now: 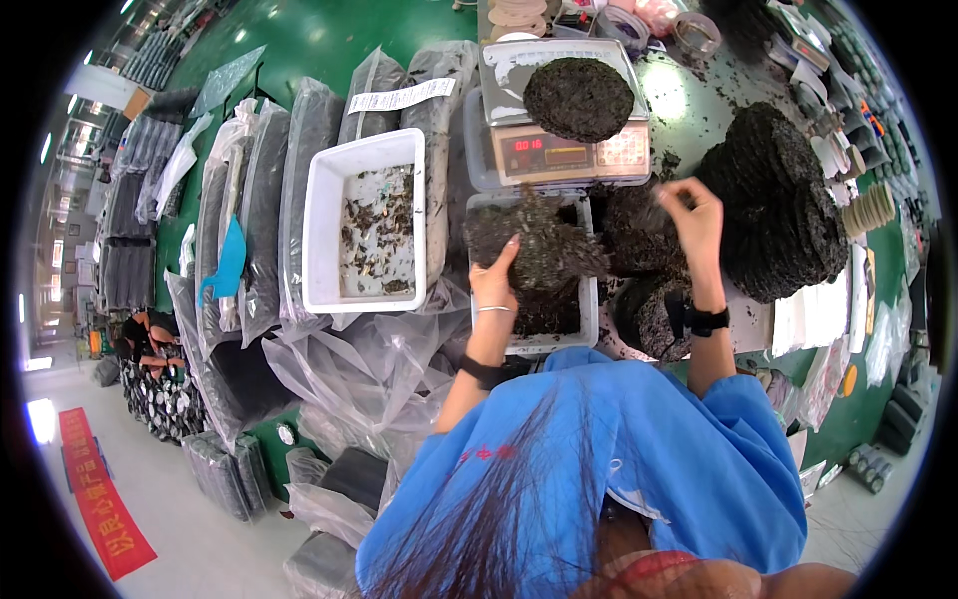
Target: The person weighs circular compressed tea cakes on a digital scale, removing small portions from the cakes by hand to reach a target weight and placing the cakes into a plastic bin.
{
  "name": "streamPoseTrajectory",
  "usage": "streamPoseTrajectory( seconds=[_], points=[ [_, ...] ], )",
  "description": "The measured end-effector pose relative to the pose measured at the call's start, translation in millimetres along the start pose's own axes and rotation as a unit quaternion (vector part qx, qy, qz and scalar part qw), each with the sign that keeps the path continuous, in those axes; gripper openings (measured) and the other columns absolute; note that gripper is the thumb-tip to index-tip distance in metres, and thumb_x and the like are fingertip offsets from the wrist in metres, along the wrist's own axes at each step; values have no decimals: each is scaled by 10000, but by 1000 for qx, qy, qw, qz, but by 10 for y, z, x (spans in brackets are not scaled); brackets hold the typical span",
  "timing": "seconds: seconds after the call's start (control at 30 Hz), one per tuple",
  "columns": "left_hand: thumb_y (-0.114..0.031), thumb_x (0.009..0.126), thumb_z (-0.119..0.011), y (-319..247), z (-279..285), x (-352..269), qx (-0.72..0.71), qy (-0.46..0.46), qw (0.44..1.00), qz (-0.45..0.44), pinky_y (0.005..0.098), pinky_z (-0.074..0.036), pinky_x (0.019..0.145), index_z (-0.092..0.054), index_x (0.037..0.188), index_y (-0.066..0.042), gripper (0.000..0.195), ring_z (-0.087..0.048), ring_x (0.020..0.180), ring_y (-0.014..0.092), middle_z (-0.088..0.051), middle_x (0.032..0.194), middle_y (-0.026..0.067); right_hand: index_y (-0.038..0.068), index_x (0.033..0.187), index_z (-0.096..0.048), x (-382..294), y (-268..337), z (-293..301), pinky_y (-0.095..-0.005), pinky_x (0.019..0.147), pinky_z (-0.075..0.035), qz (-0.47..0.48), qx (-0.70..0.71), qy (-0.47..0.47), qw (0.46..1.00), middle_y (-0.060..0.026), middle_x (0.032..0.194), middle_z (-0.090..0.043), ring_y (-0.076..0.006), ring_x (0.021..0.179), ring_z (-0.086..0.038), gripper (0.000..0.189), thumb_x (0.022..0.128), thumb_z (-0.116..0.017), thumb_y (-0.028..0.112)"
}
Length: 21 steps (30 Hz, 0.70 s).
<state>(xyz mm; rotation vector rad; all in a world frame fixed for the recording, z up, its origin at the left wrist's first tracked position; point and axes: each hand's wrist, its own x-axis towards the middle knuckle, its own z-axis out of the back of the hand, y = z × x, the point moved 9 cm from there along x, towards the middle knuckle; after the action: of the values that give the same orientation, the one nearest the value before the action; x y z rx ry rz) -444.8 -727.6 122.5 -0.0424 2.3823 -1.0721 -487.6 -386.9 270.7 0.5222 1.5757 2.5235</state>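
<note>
My left hand grips a loose, dark clump of what looks like dried seaweed, thumb on top. Below it is a white plastic tub with dark flakes inside. My right hand is raised to the right of the clump, thumb and fingertips drawn together. Blur hides whether a shred sits between them. Under that hand lie dark seaweed pieces and a rounded dark stack. Beyond the tub, a round dark seaweed cake rests on the pan of a digital scale with lit digits.
A white bin with scattered scraps stands to the left, among long plastic-wrapped dark packs. At right leans a tall stack of round dark cakes, beside white sheets. Crumpled clear plastic bags lie near my left elbow. Another person is far left.
</note>
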Motion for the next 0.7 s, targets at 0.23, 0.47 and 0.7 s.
streamPoseTrajectory(
  seconds=[0.23, 0.47, 0.7],
  points=[
    [-35, 767, -821, 120, 262, 129, 29, -23, 997, 64, 293, -531, 768, -538, 1135, 29, 468, -672, 966, 173, -681, 1091, 122, 39, 1175, -683, 300, 1302, 85, -334, 965, -472, 288, -64, -266, 918, -117, 1180, -666, -246, 1090, -620, 275, 915, -606, 0],
    [-158, 706, -891, 71, 180, 108, 47, 2, 996, 79, 285, -505, 748, -430, 1306, 35, 781, -625, 842, 160, -655, 1064, 117, 36, 1265, -596, 508, -143, -741, -416, 1039, -412, 195, -199, -69, 958, -139, 1309, -573, -306, 1221, -532, 456, 837, -712, 146],
    [-372, 630, -922, 285, 1111, 626, 343, -139, 923, -102, 410, -328, 1099, -286, 1435, 91, 1125, -382, 1301, 336, -330, 1434, 279, 94, 1000, -640, 852, -1702, -1547, -294, 825, -458, -373, 411, -26, 831, -42, 931, -624, -176, 854, -574, 329, 774, -835, 231]
  ],
)
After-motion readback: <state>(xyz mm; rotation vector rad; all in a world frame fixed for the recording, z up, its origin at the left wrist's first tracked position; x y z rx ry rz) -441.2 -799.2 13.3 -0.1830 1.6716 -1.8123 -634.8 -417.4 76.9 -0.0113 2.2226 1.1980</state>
